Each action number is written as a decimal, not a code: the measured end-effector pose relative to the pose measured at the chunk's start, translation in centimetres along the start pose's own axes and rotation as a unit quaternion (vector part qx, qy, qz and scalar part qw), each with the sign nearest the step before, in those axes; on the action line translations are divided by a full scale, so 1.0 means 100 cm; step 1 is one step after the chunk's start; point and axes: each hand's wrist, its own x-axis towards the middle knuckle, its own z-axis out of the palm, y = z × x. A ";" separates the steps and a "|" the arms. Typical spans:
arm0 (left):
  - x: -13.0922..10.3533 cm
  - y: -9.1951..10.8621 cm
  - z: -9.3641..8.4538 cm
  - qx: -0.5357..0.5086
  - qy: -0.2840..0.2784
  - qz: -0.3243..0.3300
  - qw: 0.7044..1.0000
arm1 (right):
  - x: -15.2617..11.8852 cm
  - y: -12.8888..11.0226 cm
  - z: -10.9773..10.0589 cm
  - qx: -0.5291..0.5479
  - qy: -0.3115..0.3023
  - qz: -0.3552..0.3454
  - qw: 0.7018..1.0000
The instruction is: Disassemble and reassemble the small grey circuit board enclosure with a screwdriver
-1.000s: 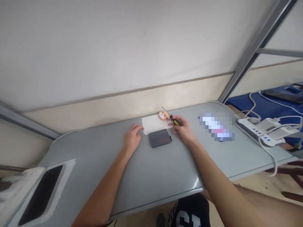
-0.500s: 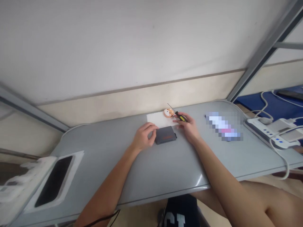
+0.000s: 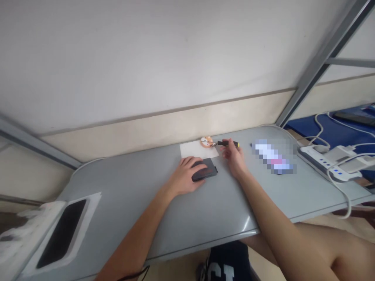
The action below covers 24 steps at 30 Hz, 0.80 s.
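Observation:
A small dark grey box (image 3: 211, 165) with reddish marking and slots along its near side lies on the grey desk. My left hand (image 3: 187, 173) is laid over the box's left part, thumb at the near side and fingers across the top, gripping it. To the right, my right hand (image 3: 233, 155) holds a screwdriver (image 3: 224, 143) with a black and yellow handle. Its thin shaft points left over a round orange-and-white animal-face item (image 3: 207, 141). That item rests on a white sheet (image 3: 191, 149) behind the box.
A phone-like device with a blurred screen (image 3: 272, 156) lies to the right, beside a white power strip (image 3: 325, 164) with plugs and cables. At the left edge a black phone (image 3: 63, 234) lies on white paper. The wall (image 3: 164, 121) stands behind the desk (image 3: 131, 183).
My left hand has moved from the box's left edge to over its top. The screwdriver has turned from pointing up-left to nearly level, and the view has shifted slightly.

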 end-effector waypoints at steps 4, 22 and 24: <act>-0.003 -0.003 0.002 -0.016 0.004 -0.026 1.000 | 0.003 -0.007 -0.006 -0.006 0.085 -0.033 0.996; -0.003 -0.016 -0.012 -0.045 0.034 -0.032 0.998 | -0.048 -0.016 0.000 -0.264 0.027 -0.269 0.926; -0.004 -0.019 -0.007 -0.050 0.048 -0.034 0.997 | -0.051 -0.017 0.001 -0.272 0.025 -0.284 0.919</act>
